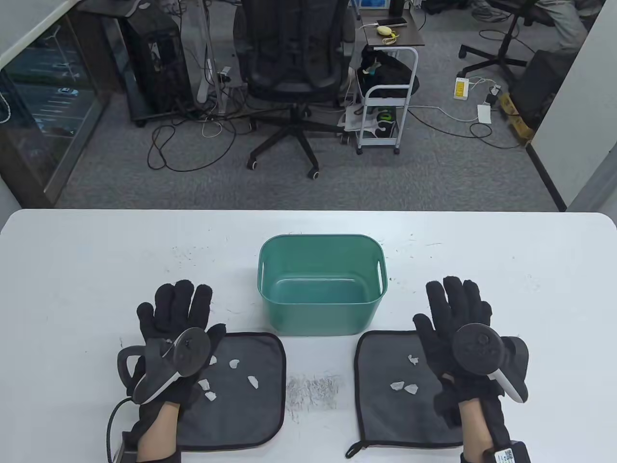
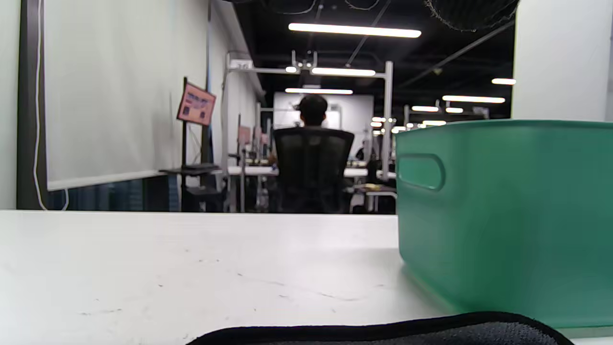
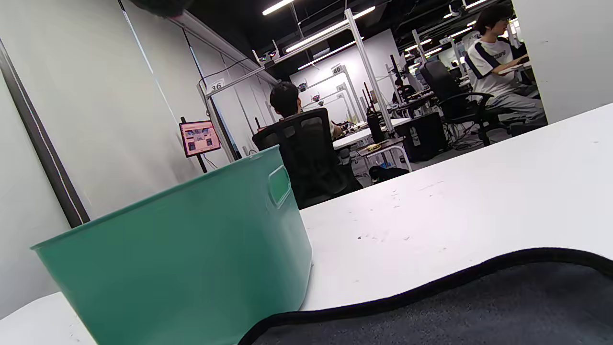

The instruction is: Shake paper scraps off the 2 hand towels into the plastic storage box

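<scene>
Left fingers: the left hand [image 1: 176, 313] has its fingers straight and spread. They hold nothing. The fingertips point to the far side of the table [image 1: 96, 251].
Right fingers: the right hand [image 1: 455, 313] is the same, flat and spread, with nothing in it.
Where the hands are: each hand is over the outer, far corner of its own towel. I cannot tell if the palms press down or float just above, because the view from above hides that.
Left towel: the left towel [image 1: 246, 390] is dark grey with a black edge. It lies flat, just in front of the box. White paper scraps [image 1: 252, 381] sit loose on top of it.
Right towel: the right towel [image 1: 390, 357] is the same kind and also lies flat. A few scraps [image 1: 404, 387] sit near its middle.
Box: the green plastic storage box [image 1: 322, 316] stands upright between the hands, a little farther back. It looks empty inside.
How far along: nothing has been shaken yet, I think. All the scraps are on the towels.
What could go wrong: the scraps are light and loose. If a towel is lifted fast or tipped the wrong way, they could slide off onto the table before the towel is over the box.
Another worry: each towel looks about as wide as the box. A hard shake could fling scraps over the rim.
Safer way: lift by the corners so the towel sags like a little bowl.
</scene>
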Action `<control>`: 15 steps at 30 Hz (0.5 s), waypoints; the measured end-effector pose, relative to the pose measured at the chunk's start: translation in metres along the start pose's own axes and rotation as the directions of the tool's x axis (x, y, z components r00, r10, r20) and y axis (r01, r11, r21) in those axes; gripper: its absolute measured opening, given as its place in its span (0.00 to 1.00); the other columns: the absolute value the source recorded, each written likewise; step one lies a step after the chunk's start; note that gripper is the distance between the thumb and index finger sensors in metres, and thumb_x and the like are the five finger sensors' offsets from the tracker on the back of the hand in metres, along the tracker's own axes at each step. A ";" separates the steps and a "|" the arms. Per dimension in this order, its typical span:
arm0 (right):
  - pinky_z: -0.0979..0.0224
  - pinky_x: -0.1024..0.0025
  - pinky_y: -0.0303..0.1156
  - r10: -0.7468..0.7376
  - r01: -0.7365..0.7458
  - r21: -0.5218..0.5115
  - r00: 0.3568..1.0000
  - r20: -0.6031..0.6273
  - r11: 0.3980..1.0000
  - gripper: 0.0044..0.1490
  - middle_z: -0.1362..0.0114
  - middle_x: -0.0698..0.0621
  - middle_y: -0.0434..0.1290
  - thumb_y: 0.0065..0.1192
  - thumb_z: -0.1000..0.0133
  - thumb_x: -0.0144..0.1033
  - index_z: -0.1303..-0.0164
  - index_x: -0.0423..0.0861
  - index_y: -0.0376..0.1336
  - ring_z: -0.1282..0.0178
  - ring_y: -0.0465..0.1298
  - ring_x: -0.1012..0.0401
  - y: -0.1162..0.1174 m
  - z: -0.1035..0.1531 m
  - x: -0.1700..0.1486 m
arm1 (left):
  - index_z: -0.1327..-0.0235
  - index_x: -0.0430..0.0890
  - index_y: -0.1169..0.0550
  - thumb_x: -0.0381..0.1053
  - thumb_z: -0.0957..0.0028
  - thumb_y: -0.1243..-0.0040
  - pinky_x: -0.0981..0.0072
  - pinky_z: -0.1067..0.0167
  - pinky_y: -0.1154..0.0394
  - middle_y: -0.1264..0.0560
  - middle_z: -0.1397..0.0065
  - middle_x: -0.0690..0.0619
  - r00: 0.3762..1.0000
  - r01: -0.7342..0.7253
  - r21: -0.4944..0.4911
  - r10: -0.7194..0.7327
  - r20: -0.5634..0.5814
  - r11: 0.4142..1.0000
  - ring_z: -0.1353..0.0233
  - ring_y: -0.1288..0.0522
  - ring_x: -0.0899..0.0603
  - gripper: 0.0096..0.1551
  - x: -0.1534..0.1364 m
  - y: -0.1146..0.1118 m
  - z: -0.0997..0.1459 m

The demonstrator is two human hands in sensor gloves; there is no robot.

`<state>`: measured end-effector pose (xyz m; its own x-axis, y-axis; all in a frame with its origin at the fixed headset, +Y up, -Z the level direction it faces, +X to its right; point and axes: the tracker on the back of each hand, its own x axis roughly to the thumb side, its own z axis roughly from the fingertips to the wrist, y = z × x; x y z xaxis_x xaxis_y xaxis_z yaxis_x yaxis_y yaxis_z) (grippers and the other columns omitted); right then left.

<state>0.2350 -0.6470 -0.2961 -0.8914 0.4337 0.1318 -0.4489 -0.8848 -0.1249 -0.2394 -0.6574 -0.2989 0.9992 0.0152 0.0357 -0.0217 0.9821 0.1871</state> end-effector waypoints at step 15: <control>0.21 0.32 0.41 0.011 -0.011 0.036 1.000 -0.003 0.999 0.42 0.11 0.45 0.45 0.54 0.41 0.56 0.18 0.53 0.51 0.14 0.43 0.38 0.005 0.000 0.001 | 0.14 0.58 0.48 0.71 0.45 0.53 0.23 0.24 0.53 0.49 0.08 0.44 1.000 -0.022 -0.002 0.022 -0.011 1.000 0.12 0.52 0.30 0.47 -0.005 0.002 0.000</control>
<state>0.2322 -0.6509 -0.2967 -0.8965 0.4243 0.1274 -0.4365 -0.8951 -0.0912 -0.2444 -0.6557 -0.2987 0.9988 0.0391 0.0286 -0.0438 0.9819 0.1844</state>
